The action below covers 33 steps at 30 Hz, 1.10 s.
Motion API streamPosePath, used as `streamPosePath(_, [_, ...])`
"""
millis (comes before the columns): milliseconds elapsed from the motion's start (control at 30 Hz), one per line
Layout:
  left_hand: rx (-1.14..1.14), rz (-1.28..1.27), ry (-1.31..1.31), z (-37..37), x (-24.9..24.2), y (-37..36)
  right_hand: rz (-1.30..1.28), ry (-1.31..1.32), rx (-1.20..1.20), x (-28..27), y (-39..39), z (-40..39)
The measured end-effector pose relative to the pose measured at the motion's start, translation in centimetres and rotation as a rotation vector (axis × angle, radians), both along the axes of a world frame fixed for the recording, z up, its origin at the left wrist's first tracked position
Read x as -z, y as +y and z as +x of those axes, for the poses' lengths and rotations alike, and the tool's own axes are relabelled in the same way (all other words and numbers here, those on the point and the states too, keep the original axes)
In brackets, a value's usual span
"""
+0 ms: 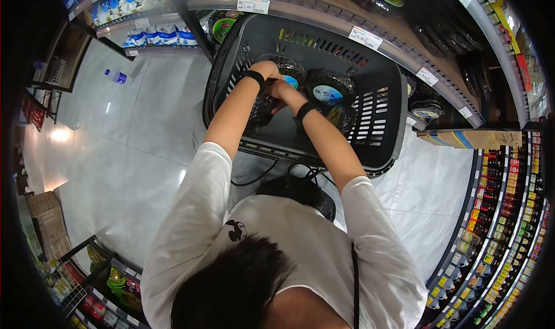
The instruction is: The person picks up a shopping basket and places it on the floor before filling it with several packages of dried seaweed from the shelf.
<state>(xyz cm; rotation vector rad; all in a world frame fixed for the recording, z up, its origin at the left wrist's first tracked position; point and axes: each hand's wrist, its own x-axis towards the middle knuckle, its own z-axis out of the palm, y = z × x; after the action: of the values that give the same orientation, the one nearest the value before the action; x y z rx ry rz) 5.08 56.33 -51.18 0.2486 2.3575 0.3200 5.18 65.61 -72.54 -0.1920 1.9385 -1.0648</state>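
Observation:
Both hands reach down into a dark grey shopping basket (381,69) with slotted walls. My left hand (267,70) is bent over a dark plastic-wrapped package (263,106) at the basket's left side; its fingers are curled and their tips hidden. Close beside it, my right hand (281,92) has its fingers closed against the same package. Just beyond the hands lies a round dark package (293,69), its blue label partly covered. To the right sits another round dark package with a blue-and-white label (328,93). A further wrapped pack (340,116) leans near the front wall.
A shelf with price tags (365,37) runs behind the basket, holding more dark round packs (428,108). A cardboard box (471,139) is at the right, beside racks of bottles (491,213). A purple-labelled bottle (115,76) is on the floor at the left.

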Motion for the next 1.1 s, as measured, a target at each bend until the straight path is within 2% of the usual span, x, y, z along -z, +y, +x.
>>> streamPosePath(100, [-0.121,-0.004,-0.056,-0.4,3.0,-1.5,0.278,0.279,-0.419,-10.7,-2.2,3.8])
streamPosePath(133, [-0.162,-0.027,-0.091,-0.4,3.7,-1.8,0.485,0.395,-0.639,-13.1,-3.3,4.7])
streamPosePath(167, [-0.125,-0.055,-0.070,-0.6,5.2,-2.4,0.509,0.336,-0.526,-14.9,-3.7,5.7])
streamPosePath(233, [-0.028,-0.099,-0.088,0.4,3.4,-2.9,0.541,0.235,-0.282,-18.5,-4.6,7.6])
streamPosePath(367, [-0.061,-0.188,-0.185,-0.2,3.8,-2.5,0.466,0.224,-0.156,-14.2,-5.1,7.9])
streamPosePath(433, [-0.026,-0.243,-0.209,0.2,2.7,-1.6,0.580,0.335,-0.374,-13.7,-5.1,7.8])
streamPosePath(533, [0.274,-0.290,0.077,0.9,3.1,-1.3,0.442,0.463,-0.495,-9.9,-5.1,7.4])
streamPosePath(600, [-0.076,-0.218,0.193,0.1,6.8,-1.0,0.290,0.629,-0.432,-6.6,-4.6,7.9])
streamPosePath(633, [-0.249,-0.180,0.247,0.2,7.2,-0.7,0.263,0.600,-0.394,-7.3,-4.4,8.3])
streamPosePath(733, [-0.160,-0.287,0.241,0.8,5.6,0.3,0.207,0.496,-0.298,-9.7,-3.8,9.1])
streamPosePath(833, [-0.091,-0.279,0.254,1.4,7.1,0.7,0.175,0.343,-0.193,-11.6,-3.4,10.0])
streamPosePath(867, [-0.010,-0.261,0.195,1.4,7.7,0.6,0.162,0.307,-0.164,-12.2,-3.4,10.3])
streamPosePath(933, [0.138,-0.360,0.309,2.7,7.4,0.8,0.142,0.248,-0.114,-12.9,-3.4,10.5])
streamPosePath(1033, [0.215,-0.346,0.307,2.5,8.7,0.5,0.160,0.204,-0.002,-14.2,-3.4,10.9])
streamPosePath(1100, [0.243,-0.196,0.169,1.7,8.8,-0.4,0.217,0.223,0.124,-15.1,-2.9,11.8])
